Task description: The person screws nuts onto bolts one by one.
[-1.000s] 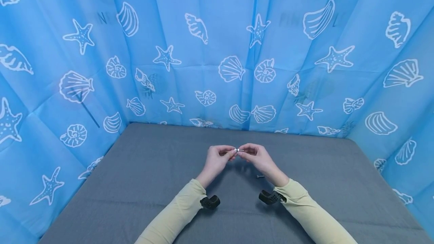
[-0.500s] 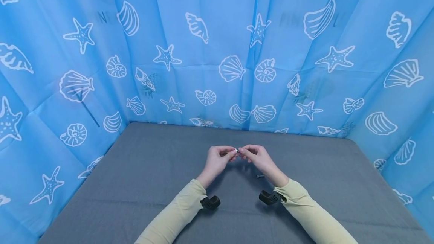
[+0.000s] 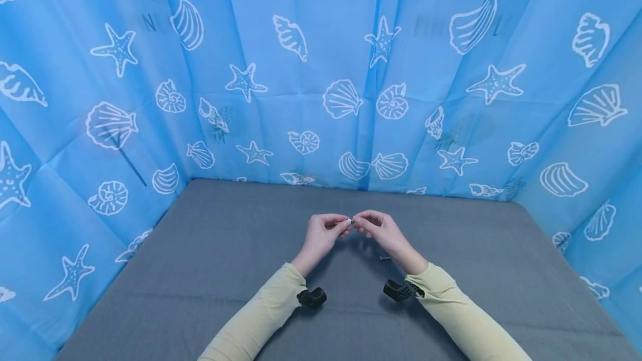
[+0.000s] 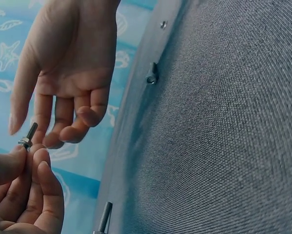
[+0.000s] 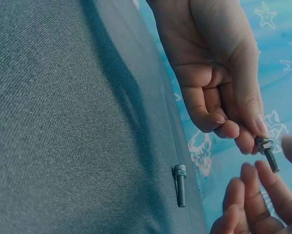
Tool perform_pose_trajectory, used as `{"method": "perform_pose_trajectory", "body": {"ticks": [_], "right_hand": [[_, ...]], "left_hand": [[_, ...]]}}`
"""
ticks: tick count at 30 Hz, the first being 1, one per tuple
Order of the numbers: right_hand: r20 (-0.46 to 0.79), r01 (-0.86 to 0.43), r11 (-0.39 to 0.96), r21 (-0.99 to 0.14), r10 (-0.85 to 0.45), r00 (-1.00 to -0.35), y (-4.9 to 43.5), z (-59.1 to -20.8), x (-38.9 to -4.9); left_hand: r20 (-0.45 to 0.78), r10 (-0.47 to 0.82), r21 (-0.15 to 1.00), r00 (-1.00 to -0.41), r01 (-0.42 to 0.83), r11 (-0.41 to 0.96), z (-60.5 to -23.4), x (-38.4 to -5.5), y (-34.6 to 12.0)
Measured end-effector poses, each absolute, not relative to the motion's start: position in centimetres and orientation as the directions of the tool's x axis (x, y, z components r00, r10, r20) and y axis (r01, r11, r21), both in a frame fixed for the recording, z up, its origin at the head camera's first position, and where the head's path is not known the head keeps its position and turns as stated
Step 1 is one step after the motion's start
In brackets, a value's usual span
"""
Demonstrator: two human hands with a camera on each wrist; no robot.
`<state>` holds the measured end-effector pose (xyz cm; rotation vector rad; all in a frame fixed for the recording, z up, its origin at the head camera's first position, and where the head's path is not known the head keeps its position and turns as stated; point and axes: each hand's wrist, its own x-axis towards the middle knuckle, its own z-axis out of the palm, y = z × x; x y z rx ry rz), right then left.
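A small metal bolt (image 5: 271, 158) with a nut (image 5: 265, 144) round its shank is held in the air between the hands. My left hand (image 3: 321, 237) pinches it at the nut end between thumb and fingers, so that end is partly covered. The threaded end points toward my right hand (image 3: 379, 231). In both wrist views the right thumb and forefinger stand apart on either side of the bare thread, and I see no contact. The other right fingers are loosely bent. A second bolt (image 3: 384, 258) lies on the table near the right wrist.
The grey cloth-covered table (image 3: 241, 249) ends at a blue curtain (image 3: 311, 60) printed with shells. The left wrist view also shows a bolt (image 4: 152, 74), a small metal piece (image 4: 164, 24) and another bolt (image 4: 105, 219). Black camera mounts (image 3: 312, 298) hang at the wrists.
The right fingers were below the exposed thread, then closed up to the bolt; now thumb and forefinger are apart round it. The left hand stays nearly still. The head view has tilted slightly.
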<state>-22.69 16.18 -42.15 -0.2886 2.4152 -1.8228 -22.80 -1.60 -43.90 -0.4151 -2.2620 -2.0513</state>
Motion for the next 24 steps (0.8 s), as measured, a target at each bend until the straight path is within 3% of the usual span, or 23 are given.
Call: {"method": "perform_pose_trajectory", "body": {"ticks": [15, 24], "right_hand": [[0.078, -0.141, 0.263, -0.954, -0.235, -0.969, 16.23, -42.4, -22.61], [0.041, -0.099, 0.263, -0.96, -0.216, -0.976, 16.42, -42.26, -22.87]], "left_hand": [[0.236, 0.167, 0.966, -0.957, 0.251, 0.07, -43.97, -22.82, -1.72], [0.233, 0.163, 0.967, -0.959, 0.246, 0.065, -44.03, -22.9, -1.59]]}}
